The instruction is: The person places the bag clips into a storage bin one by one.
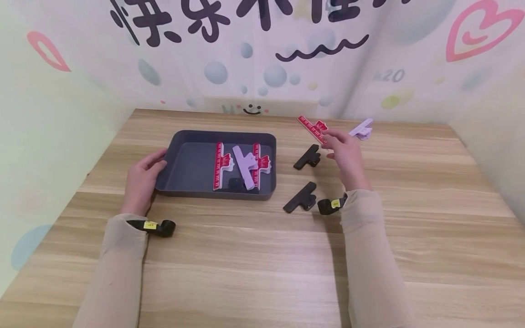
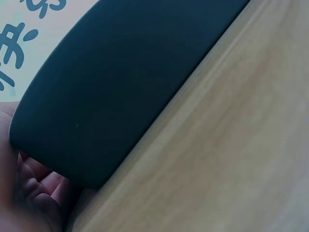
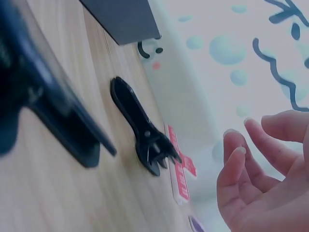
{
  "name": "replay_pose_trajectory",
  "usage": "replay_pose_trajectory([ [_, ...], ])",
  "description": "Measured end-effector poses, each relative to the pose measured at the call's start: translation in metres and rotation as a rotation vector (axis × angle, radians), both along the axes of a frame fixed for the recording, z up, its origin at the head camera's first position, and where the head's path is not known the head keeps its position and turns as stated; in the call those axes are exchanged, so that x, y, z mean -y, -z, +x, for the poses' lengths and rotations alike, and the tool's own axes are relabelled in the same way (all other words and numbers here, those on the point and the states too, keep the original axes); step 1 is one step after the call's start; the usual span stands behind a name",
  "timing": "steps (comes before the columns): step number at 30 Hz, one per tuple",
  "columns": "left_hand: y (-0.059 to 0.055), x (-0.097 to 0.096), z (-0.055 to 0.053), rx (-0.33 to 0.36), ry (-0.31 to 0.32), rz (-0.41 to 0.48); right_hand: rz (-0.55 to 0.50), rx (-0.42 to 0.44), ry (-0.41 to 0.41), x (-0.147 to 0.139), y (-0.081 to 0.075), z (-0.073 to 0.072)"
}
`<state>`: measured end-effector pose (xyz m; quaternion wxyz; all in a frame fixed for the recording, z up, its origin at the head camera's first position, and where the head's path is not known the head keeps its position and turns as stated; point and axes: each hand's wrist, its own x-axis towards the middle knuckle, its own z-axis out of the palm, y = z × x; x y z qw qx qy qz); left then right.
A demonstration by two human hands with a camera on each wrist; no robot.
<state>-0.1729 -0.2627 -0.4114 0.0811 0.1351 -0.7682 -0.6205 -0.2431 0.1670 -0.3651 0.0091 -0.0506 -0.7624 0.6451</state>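
My left hand [image 1: 139,180] grips the left end of a dark grey rectangular tray [image 1: 184,193]; in the left wrist view its curled fingers [image 2: 41,181] show behind the tray's end wall. Two red clips with a piano-key pattern [image 1: 218,168], a light purple clip [image 1: 244,166] and a partly hidden black clip [image 1: 235,183] lie inside, towards the right. My right hand [image 1: 346,157] hovers beside another red clip [image 1: 309,127], fingers loosely bent. The right wrist view shows nothing between those fingers [image 3: 234,171], which stand apart from the clips.
Two black clips [image 1: 306,157] [image 1: 301,197] lie right of the tray on the wooden table [image 1: 246,259]. Another light purple clip [image 1: 362,129] sits near the table's back edge, just beyond my right hand. A printed cloth [image 1: 266,59] hangs behind the table.
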Motion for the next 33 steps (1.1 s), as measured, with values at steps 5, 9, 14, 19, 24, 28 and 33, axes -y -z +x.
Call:
replay_pose_trajectory([
  [5, -0.001, 0.002, 0.0, 0.006, 0.002, -0.004, -0.029, 0.016, 0.025, -0.006, 0.003, -0.002],
  [9, -0.002, 0.002, -0.001, 0.003, 0.0, -0.017, -0.041, 0.043, 0.028, -0.01, 0.007, -0.004],
  [14, -0.002, 0.002, -0.002, -0.006, 0.001, -0.028, -0.041, 0.087, 0.024, -0.018, 0.012, -0.006],
  [19, -0.003, 0.002, -0.003, -0.013, 0.004, -0.042, -0.134, 0.136, 0.028, -0.028, 0.018, -0.007],
  [24, -0.004, 0.002, -0.003, -0.02, 0.002, -0.051, -0.254, 0.161, 0.04, -0.037, 0.025, -0.01],
  [28, -0.002, 0.002, -0.002, -0.026, 0.002, -0.055, -0.305, 0.114, 0.018, -0.047, 0.031, -0.009],
  [33, 0.0, 0.001, 0.0, -0.019, 0.0, -0.052, -0.456, 0.066, -0.071, -0.063, 0.037, -0.006],
])
